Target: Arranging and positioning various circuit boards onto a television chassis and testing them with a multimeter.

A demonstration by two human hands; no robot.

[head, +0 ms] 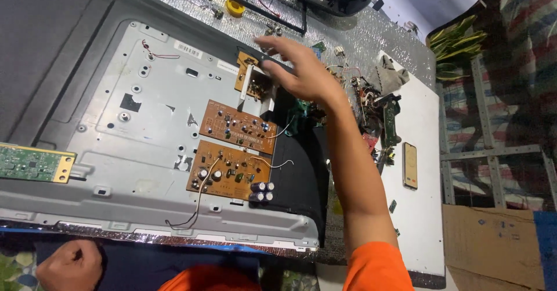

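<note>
We see a large grey metal back panel [145, 152] of a flat screen lying face down across the bench [418, 233], filling everything from 9 to 12 o'clock, likely laid flat so its boards face up. Two brown circuit boards sit on it at centre: upper board [238, 127], lower board [229, 178] just below, loose wires trailing. A green board [32, 163] lies at the panel's 9 o'clock edge. Our right hand [299, 70] reaches out at 12 o'clock, fingers [272, 41] spread open over a small white-framed board [255, 85], touching or just above it; we cannot tell which. Left hand [71, 266] rests at 7 o'clock, fingers curled closed, holding nothing visible. A phone [410, 165] lies at 3 o'clock. No containers seen.
</note>
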